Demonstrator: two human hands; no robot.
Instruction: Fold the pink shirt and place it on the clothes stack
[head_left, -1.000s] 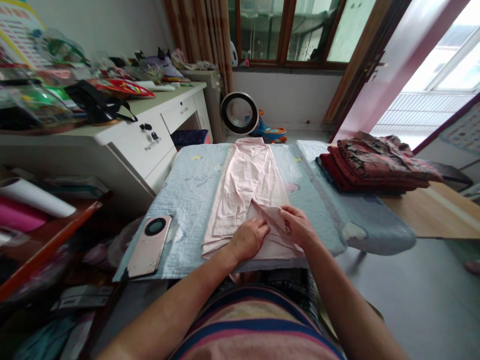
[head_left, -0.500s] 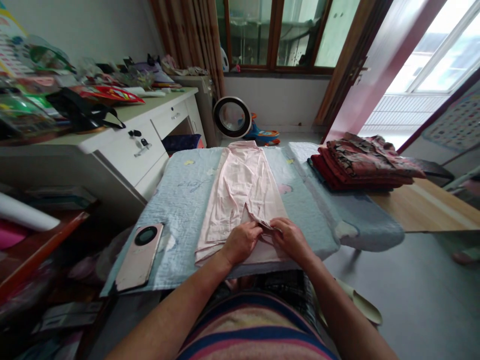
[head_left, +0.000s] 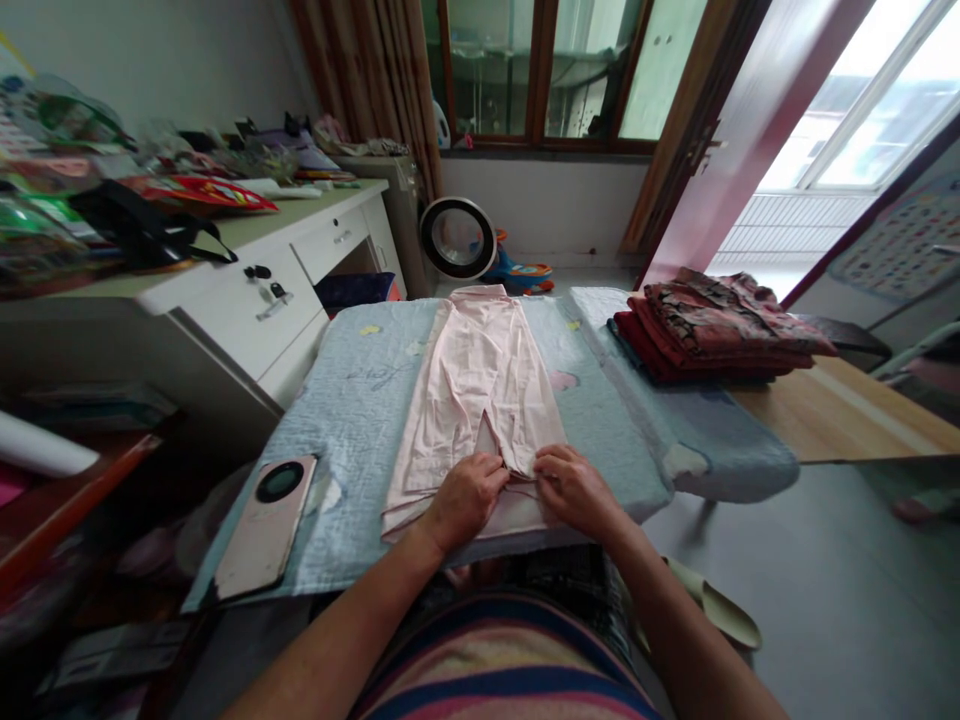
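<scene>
A pale pink shirt [head_left: 480,370] lies folded lengthwise on a light blue cloth-covered table [head_left: 360,400], its collar at the far end. Near its lower edge, my left hand [head_left: 474,492] pinches one side of a sleeve cuff. My right hand [head_left: 574,485] grips the cuff's other side, fingers bent together. The cuff is drawn out between the two hands, and the sleeve lies beside the other one on the shirt. Fingertips of both hands are partly hidden.
A phone [head_left: 266,525] lies at the table's left front. On the right, a stack of folded red and dark clothes [head_left: 720,325] sits by a wooden board [head_left: 832,410]. A white desk [head_left: 277,290] with clutter on top stands at left.
The sleeve cuff has been spread and lowered flat onto the shirt; it was bunched between the hands before. My hands are slightly further apart. The view has shifted a little.
</scene>
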